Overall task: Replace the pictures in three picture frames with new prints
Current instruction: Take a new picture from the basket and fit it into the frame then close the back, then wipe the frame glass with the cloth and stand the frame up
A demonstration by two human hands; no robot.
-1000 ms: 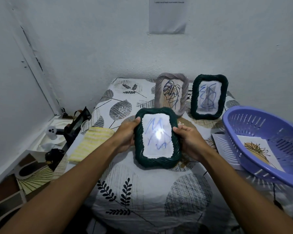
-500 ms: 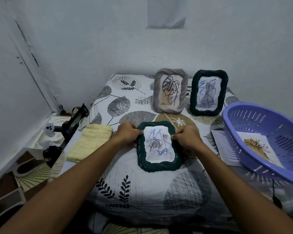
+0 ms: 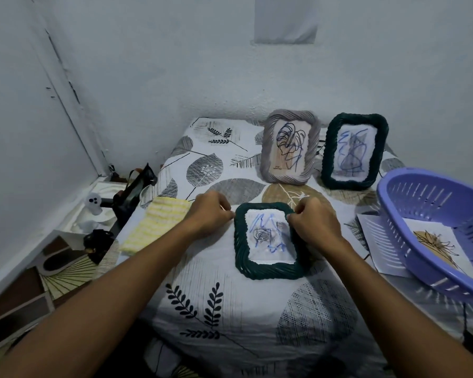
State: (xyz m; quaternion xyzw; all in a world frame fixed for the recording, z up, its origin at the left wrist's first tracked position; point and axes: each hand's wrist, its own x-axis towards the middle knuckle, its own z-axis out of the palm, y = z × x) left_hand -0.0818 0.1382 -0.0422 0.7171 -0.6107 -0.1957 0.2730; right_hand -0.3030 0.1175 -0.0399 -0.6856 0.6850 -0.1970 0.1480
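Observation:
A dark green woven picture frame (image 3: 271,272) lies flat and face up on the leaf-print tablecloth (image 3: 202,304); its picture shows a grey rose under blue scribbles. My left hand (image 3: 210,215) pinches the frame's upper left corner, and my right hand (image 3: 316,226) grips its upper right edge. Behind it a grey woven frame (image 3: 268,159) and a second dark green frame (image 3: 328,155) stand upright side by side, both with scribbled pictures. A new print with a brown plant drawing (image 3: 434,242) lies in the purple basket (image 3: 393,214) at the right.
A folded yellow cloth (image 3: 159,225) lies left of my left hand. White paper (image 3: 376,241) sticks out from under the basket. A black phone stand (image 3: 133,190) sits off the table's left edge, near the wall corner. The wall runs close behind the standing frames.
The green frame, held up facing me a second ago, has been lowered and now lies flat on the table. Both hands have stayed on its upper edges.

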